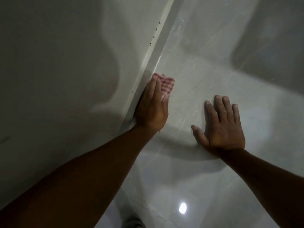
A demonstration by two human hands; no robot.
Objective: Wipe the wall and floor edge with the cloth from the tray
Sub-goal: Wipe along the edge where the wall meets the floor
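Along the line where the pale wall meets the glossy tiled floor, the left hand lies on a red-and-white checked cloth, its edge touching the skirting strip at the foot of the wall. Its fingers are pressed together and laid flat over the cloth, pinning it to the floor; the far end of the cloth sticks out beyond the fingertips. Whether the thumb hooks under the fabric cannot be told. To the right and a little nearer, well apart from the cloth, the right hand rests palm-down on the bare tile with fingers slightly spread, holding nothing. Small dark specks dot the wall just above the skirting further along. A bright round light reflection glints on the floor near the bottom.
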